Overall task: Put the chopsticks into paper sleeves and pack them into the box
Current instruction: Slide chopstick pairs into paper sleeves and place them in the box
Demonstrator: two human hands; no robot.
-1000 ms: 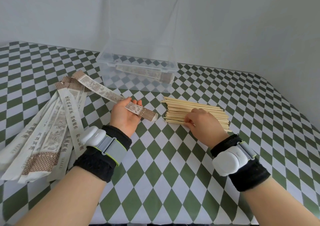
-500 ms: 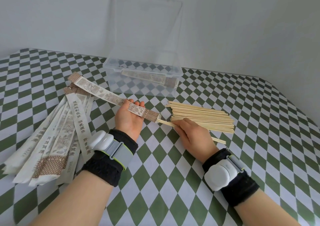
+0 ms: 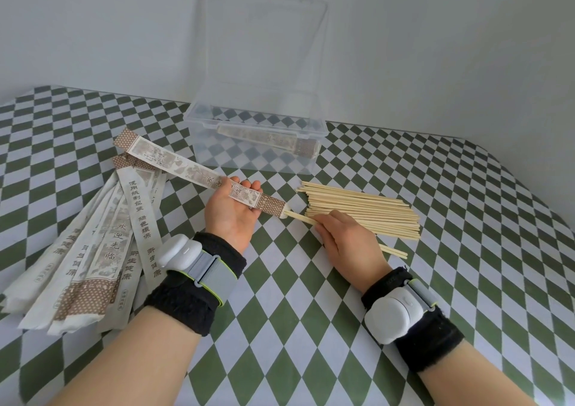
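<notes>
Done so far: one filled sleeve (image 3: 270, 139) is seen lying inside the clear box (image 3: 199, 156), along its front wall. Nothing else can be made out in the box, and its lid (image 3: 264, 48) is stood open against the wall.
Step in hand: a second pair is being fed into a sleeve; this is judged to be the very start of the insertion.
Left hand (image 3: 231, 216): the paper sleeve (image 3: 174, 164) is gripped near its open end, with the fingers curled over it. It is held above the table (image 3: 311, 328), its mouth turned towards the right hand.
Right hand (image 3: 348, 240): the chopsticks (image 3: 298, 216) are pinched about midway. Their tips are placed at the sleeve's mouth and seem barely entered; their rear ends are left sticking out behind the hand.
Stock of sticks: a loose pile of chopsticks (image 3: 367, 212) is laid on the table just beyond the right hand, in front of the box.
Stock of sleeves: a fan of empty sleeves (image 3: 102, 240) is spread on the table to the left.
Left to do: the pair must be pushed fully home and the sleeve laid in the box. Most of the task is judged to be ahead, given both piles.
</notes>
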